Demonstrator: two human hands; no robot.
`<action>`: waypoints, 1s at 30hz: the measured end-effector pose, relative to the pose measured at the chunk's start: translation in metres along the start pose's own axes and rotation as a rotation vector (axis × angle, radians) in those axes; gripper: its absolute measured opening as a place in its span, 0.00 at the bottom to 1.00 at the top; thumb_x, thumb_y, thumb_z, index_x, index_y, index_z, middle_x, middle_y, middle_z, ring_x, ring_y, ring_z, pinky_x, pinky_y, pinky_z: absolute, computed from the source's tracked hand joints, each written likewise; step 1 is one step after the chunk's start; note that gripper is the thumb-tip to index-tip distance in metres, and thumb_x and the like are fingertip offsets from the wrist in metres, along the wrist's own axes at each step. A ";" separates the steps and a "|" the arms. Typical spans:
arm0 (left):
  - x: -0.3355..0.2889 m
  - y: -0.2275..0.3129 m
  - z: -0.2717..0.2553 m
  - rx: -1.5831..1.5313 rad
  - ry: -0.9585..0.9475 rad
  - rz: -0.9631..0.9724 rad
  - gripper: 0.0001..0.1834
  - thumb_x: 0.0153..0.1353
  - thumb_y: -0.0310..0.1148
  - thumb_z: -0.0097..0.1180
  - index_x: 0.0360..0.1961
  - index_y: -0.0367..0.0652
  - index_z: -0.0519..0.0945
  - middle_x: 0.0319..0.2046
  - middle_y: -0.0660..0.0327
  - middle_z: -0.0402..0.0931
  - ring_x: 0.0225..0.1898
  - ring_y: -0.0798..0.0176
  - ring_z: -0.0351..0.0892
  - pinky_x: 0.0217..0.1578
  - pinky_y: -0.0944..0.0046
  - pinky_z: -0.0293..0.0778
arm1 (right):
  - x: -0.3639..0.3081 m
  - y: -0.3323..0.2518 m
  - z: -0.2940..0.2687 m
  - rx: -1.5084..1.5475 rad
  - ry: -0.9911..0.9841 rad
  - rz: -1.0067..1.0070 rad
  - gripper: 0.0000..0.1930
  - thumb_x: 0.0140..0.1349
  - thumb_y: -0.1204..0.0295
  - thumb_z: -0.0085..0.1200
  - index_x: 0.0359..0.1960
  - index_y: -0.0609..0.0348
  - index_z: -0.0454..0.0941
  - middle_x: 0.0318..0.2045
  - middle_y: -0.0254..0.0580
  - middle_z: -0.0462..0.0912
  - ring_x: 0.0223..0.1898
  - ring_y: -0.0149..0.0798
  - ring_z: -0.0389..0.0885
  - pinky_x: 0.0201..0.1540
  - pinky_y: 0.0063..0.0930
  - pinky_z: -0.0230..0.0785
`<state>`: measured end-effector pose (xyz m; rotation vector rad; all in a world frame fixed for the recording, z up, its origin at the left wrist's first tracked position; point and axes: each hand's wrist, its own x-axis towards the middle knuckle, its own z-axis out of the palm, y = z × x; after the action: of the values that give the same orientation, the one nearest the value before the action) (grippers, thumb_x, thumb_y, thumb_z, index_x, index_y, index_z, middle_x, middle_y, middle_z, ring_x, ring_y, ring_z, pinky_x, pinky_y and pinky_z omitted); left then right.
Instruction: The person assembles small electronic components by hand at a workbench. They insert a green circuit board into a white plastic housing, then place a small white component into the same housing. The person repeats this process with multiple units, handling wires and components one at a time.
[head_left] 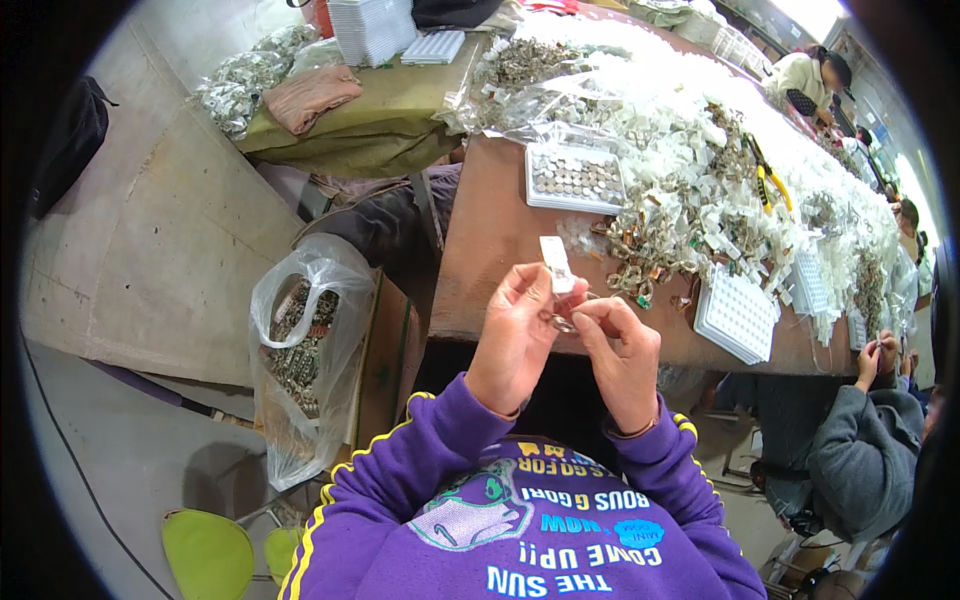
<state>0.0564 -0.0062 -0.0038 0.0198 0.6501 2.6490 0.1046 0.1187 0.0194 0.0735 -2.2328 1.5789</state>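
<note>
Both my hands are raised in front of my chest, just over the near edge of the brown table. A small white tag stands up from the pinched thumb and fingers of my left hand. Below it, a small shiny metal piece, curved like a chain or band, runs between the two hands. My right hand pinches its near end with thumb and forefinger. Fingers partly cover the metal piece, so its exact kind is hard to make out.
A big heap of white-tagged metal pieces covers much of the table. Near it are a tray of round pieces, a stack of white trays and yellow-handled pliers. A plastic bag hangs at left. People work at right.
</note>
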 end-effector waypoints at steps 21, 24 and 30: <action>0.050 -0.002 -0.024 0.069 -0.017 0.059 0.06 0.72 0.31 0.50 0.47 0.47 0.71 0.39 0.59 0.79 0.20 0.80 0.57 0.20 0.79 0.57 | 0.200 0.090 -0.045 -1.003 -0.161 -0.225 0.08 0.61 0.69 0.57 0.34 0.58 0.84 0.33 0.49 0.83 0.35 0.53 0.83 0.42 0.43 0.74; 0.051 -0.003 -0.025 0.041 -0.023 0.054 0.06 0.71 0.31 0.52 0.46 0.45 0.71 0.37 0.61 0.80 0.19 0.79 0.59 0.19 0.77 0.58 | 0.193 0.094 -0.043 -0.964 -0.105 -0.277 0.07 0.61 0.68 0.57 0.34 0.58 0.84 0.33 0.49 0.82 0.35 0.53 0.83 0.42 0.43 0.74; 0.051 -0.005 -0.026 0.048 -0.027 0.059 0.07 0.71 0.32 0.53 0.47 0.46 0.71 0.38 0.60 0.80 0.19 0.78 0.60 0.20 0.77 0.58 | 0.204 0.102 -0.045 -0.965 -0.064 -0.237 0.07 0.62 0.69 0.57 0.36 0.56 0.84 0.33 0.51 0.84 0.35 0.54 0.83 0.40 0.42 0.75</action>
<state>0.0083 0.0065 -0.0333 0.0894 0.7139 2.6841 -0.0969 0.2344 0.0124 0.1038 -2.6623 0.2833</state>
